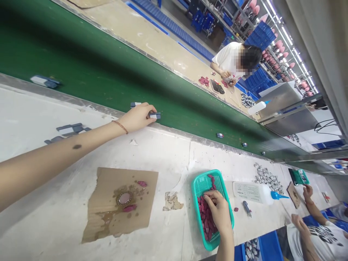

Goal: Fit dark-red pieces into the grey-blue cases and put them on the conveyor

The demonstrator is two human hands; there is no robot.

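The left hand point(138, 117) reaches out over the far edge of the desk point(32, 119) to the green belt point(89, 69), its fingers curled loosely around a small grey-blue part point(155, 115) that rests at the belt's near edge; a second like part point(135, 104) peeks out just behind the knuckles. Whether the part is pinched firmly or only being set down cannot be told. The right hand point(219, 212) lies in the teal basket point(202, 185), fingers bent down among the dark red pieces point(206, 221), touching them; whether it has one gripped is hidden by the fingers.

As a judgement, one cycle looks about finished: a part sits at the belt, and others ride it farther along point(220, 135), with one more well to the left point(45, 81). The basket holds many red pieces, so plenty of work seems left. A few grey parts point(69, 128) lie on the desk near the left forearm.

Between the hands lies a cardboard sheet point(141, 203) stained with glue, with a round dish point(124, 198) and two red pieces on it. A white glue bottle point(252, 192) with a blue nozzle lies right of the basket. Other people work nearby: one across the belt, another at the right edge of the desk.
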